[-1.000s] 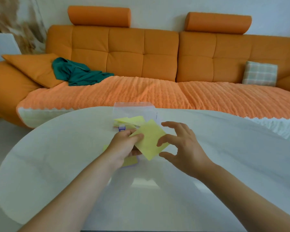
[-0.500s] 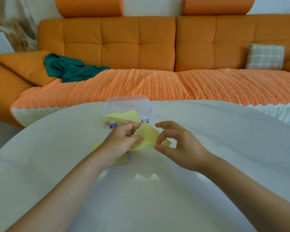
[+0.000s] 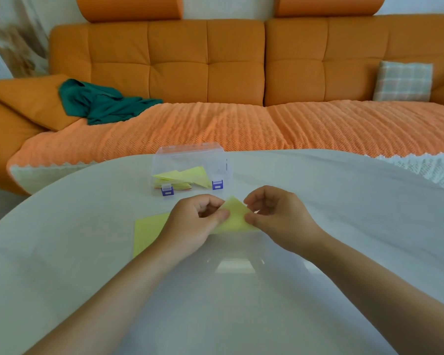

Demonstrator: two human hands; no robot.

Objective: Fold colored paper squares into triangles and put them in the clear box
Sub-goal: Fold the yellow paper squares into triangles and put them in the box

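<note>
On the white bench [image 3: 344, 213], just nearer than the clear plastic box [image 3: 190, 162], my left hand [image 3: 192, 226] and right hand [image 3: 280, 219], fingers curled, pinch the yellow paper triangle [image 3: 237, 217], which I judge light, floppy and best held by its corners.

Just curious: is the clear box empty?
Not empty: the clear box holds several folded yellow triangles, visible through its wall.

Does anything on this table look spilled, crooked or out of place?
Nothing stands out. Folded triangles sit inside the clear box, spare yellow squares lie flat by the left hand, and it and the right hand pinch the sheet being folded.
</note>
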